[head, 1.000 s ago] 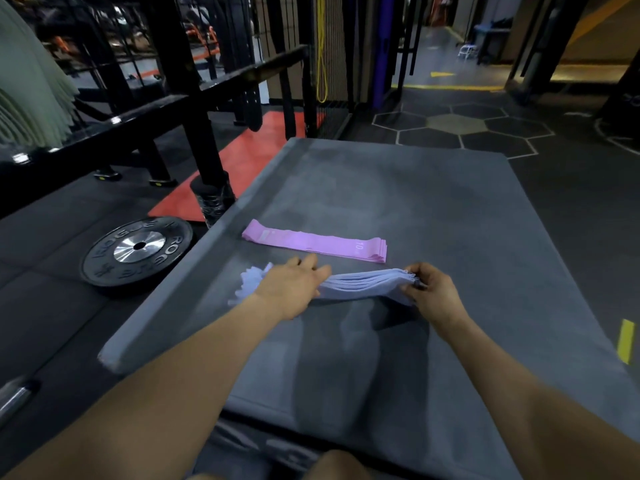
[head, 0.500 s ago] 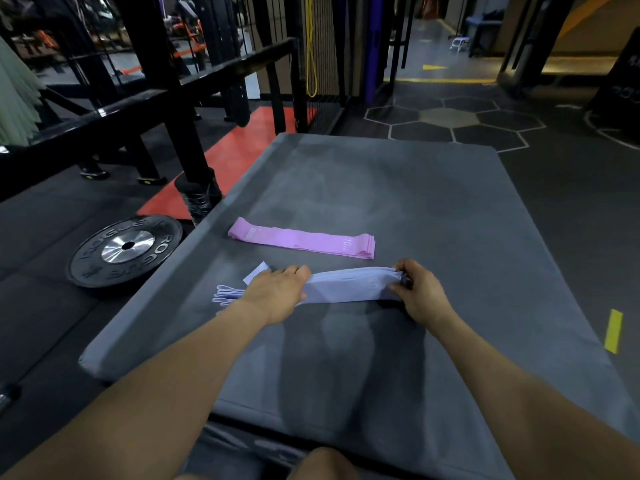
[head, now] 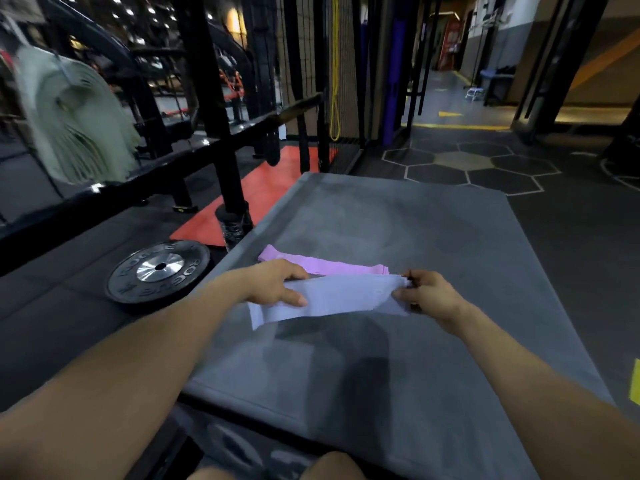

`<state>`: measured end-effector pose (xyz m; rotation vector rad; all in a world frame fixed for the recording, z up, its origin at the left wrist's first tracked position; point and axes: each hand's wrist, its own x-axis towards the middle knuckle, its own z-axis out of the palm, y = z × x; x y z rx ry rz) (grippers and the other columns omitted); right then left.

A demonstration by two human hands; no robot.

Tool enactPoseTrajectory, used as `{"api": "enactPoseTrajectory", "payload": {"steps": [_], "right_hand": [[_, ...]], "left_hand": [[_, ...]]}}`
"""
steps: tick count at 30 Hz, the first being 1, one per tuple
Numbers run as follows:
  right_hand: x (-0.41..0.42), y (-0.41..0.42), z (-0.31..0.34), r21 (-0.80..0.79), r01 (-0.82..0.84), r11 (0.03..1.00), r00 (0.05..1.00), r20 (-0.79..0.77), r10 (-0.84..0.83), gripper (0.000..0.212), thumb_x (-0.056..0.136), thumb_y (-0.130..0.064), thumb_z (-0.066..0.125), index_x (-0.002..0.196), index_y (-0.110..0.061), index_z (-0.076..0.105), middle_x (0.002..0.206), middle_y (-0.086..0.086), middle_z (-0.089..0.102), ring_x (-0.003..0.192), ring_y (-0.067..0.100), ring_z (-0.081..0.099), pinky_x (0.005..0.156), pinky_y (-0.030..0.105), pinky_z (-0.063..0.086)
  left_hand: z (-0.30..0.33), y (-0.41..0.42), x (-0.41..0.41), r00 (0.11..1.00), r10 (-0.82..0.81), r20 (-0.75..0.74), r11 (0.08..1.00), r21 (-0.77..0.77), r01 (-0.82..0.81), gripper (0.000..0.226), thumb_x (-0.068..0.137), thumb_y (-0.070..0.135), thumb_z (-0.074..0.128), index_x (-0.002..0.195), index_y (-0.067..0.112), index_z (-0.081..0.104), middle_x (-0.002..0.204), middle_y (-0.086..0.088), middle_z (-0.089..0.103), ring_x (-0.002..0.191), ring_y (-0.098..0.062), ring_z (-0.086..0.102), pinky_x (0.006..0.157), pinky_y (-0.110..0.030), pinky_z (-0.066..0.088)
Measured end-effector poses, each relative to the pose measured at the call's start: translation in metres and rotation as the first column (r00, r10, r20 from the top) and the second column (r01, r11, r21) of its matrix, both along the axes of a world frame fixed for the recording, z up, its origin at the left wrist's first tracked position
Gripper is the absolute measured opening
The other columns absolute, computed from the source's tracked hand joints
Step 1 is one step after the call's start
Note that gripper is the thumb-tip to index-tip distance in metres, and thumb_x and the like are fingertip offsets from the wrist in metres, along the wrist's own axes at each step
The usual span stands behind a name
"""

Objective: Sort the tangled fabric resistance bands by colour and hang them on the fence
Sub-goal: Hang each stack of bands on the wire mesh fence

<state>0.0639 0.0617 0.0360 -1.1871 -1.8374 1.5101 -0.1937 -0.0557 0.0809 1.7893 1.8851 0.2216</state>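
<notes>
Head view, bundle: the pale lavender bands (head: pixel 341 297) are gathered into one flat stack, held just above the grey mat (head: pixel 433 230), near its left-hand edge.
Head view, long axis: the stack runs left to right across the person, its ends pointing at the two hands, with its left end sagging a little lower than its right.
Head view, left hand (head: pixel 277 284): it grips the stack near the left end, thumb laid over the top face and fingers behind; a short tail of fabric hangs past it.
Head view, right hand (head: pixel 424 294): it pinches the right end, fingers curled round the edge.
Head view, other colour: the pink bands (head: pixel 322 265) lie flat on the mat just beyond the held stack, roughly parallel to it.
Head view, fence: the black rail (head: pixel 194 150) stands up and to the left, well apart from the stack; pale green bands (head: pixel 79 129), blurred, seem to hang from a hook there already.
Judgement, nearer hand: the left hand lies on the fence side, so the stack will likely travel leftward, left end leading.
</notes>
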Motion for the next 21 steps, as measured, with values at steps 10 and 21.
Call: {"api": "enactPoseTrajectory", "payload": {"steps": [10,21], "right_hand": [[-0.029,-0.057,0.046,-0.205,-0.03,0.978,0.995,-0.096,0.01,0.024,0.078,-0.002,0.057,0.063,-0.015,0.044,0.061,0.003,0.041,0.055,0.017,0.041,0.055,0.023,0.039],[-0.071,-0.121,0.084,-0.035,-0.308,0.951,0.939,0.151,0.309,0.01,0.077,-0.017,0.066,0.085,-0.021,0.062,0.089,0.0,0.059,0.086,0.016,0.056,0.08,0.031,0.046]], "left_hand": [[0.054,-0.077,-0.005,0.916,0.201,0.347,0.979,-0.097,-0.178,0.035,0.069,0.024,0.074,0.104,0.021,0.069,0.104,-0.001,0.07,0.097,-0.019,0.065,0.093,-0.032,0.05],[0.091,-0.146,0.005,0.739,0.275,0.615,0.957,-0.101,-0.272,0.029,0.066,0.012,0.063,0.095,0.015,0.067,0.086,0.0,0.071,0.08,-0.015,0.066,0.083,-0.031,0.048]]}}
